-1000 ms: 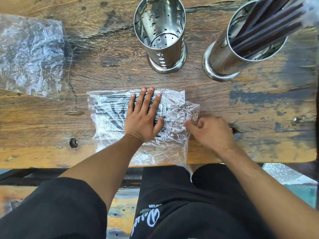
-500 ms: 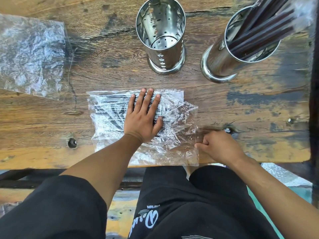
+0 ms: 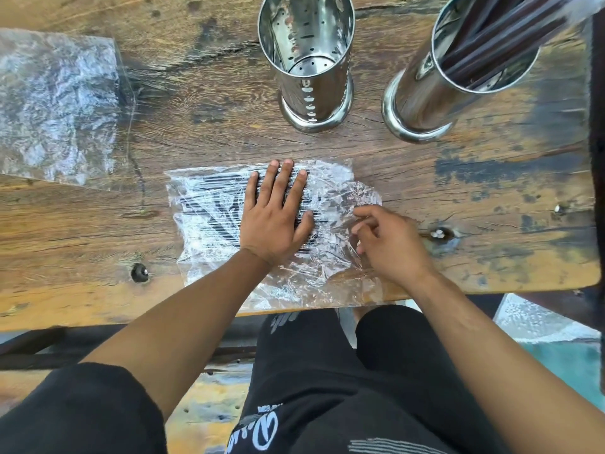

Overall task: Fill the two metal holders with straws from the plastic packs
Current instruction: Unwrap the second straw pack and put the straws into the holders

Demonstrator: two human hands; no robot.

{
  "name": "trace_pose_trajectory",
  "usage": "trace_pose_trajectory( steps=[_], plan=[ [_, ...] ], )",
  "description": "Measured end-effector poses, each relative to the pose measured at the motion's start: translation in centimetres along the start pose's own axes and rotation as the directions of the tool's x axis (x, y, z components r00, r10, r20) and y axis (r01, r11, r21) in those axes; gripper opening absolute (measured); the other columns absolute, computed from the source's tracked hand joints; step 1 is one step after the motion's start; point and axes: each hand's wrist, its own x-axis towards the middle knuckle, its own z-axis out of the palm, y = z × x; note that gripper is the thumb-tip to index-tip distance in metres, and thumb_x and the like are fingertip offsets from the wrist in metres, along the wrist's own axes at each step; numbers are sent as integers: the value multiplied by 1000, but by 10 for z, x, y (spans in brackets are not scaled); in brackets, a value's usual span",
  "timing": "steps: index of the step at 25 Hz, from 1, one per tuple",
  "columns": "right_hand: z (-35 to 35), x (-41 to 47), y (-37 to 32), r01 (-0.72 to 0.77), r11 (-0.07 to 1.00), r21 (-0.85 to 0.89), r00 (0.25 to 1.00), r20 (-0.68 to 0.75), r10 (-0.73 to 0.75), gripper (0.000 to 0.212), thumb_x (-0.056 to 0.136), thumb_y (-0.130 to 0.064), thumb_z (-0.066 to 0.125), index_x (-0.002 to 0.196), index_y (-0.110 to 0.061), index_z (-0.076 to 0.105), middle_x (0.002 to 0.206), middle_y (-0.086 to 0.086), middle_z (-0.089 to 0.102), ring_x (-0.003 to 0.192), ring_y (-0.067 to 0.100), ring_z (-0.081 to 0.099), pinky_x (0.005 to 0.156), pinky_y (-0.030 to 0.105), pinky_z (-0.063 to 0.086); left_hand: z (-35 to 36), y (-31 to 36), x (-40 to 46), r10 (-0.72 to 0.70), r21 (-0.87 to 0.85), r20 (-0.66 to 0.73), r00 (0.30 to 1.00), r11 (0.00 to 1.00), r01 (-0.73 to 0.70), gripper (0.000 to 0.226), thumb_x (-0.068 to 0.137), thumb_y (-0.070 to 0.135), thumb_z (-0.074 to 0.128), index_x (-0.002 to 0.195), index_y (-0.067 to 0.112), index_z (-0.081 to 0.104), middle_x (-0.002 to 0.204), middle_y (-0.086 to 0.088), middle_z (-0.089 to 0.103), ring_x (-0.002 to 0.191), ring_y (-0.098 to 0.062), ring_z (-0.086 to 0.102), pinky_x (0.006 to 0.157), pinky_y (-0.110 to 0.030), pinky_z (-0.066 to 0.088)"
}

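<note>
Head view: the left hand (image 3: 273,221) lies flat, fingers spread, pinning the straw pack (image 3: 209,204) to the bench (image 3: 491,191). The right hand (image 3: 389,239) has its fingers curled at the pack's crumpled open end; can't tell if they actually pinch plastic. Probably best to hold the pack down and draw straws out sideways. The empty holder (image 3: 307,60) and the filled holder (image 3: 458,60) stand just behind; the pack overhangs the near edge.

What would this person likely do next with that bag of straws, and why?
Probably pinch the bag's loose end with the right hand and pull it open. The left hand pins the straw pack flat, the right fingers rest on crinkled plastic, and the perforated holder stands empty.
</note>
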Motion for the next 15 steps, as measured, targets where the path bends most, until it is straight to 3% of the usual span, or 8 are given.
trace_pose_trajectory(
  steps=[2, 4, 6, 10, 15],
  plan=[
    [5, 3, -2, -91, 964, 252, 996, 24, 88, 30, 102, -7, 49, 123, -20, 67, 87, -5, 75, 54, 14, 58, 56, 34, 52, 2, -3, 0, 8, -61, -50, 999, 998, -11, 62, 102, 48, 39, 156, 18, 40, 166, -9, 32, 156, -29, 25, 125, -56, 18],
    [6, 6, -7, -180, 877, 445, 983, 109, 146, 27, 103, -7, 50, 116, -17, 72, 73, 0, 73, 49, 13, 49, 47, 27, 45, 3, -4, 2, -14, -118, -92, 996, 993, 3, 57, 101, 43, 43, 151, 17, 48, 162, -9, 40, 153, -30, 32, 125, -55, 20],
    [6, 10, -10, -227, 821, 523, 971, 189, 148, 24, 104, -9, 52, 110, -17, 74, 65, 5, 65, 45, 10, 43, 42, 19, 37, 0, -3, 7, -43, -170, -138, 989, 985, 19, 51, 101, 39, 46, 145, 15, 54, 155, -9, 49, 147, -31, 39, 124, -54, 23],
    [-1, 25, -4, -150, 883, 445, 988, 103, 116, 29, 103, -8, 52, 102, -25, 76, 62, 3, 56, 47, 10, 38, 42, 22, 30, -9, -8, 13, -29, -267, -164, 986, 964, -16, 47, 102, 37, 45, 140, 12, 58, 146, -9, 57, 138, -31, 48, 120, -51, 29],
    [9, 23, -2, 165, 953, 256, 979, 76, -190, 31, 98, -14, 65, 121, -33, 73, 80, -3, 72, 50, 5, 50, 44, 20, 45, -18, -12, 5, -68, -420, -140, 988, 908, 3, 51, 105, 38, 39, 144, 8, 54, 148, -9, 55, 140, -28, 47, 119, -52, 30]
  ],
)
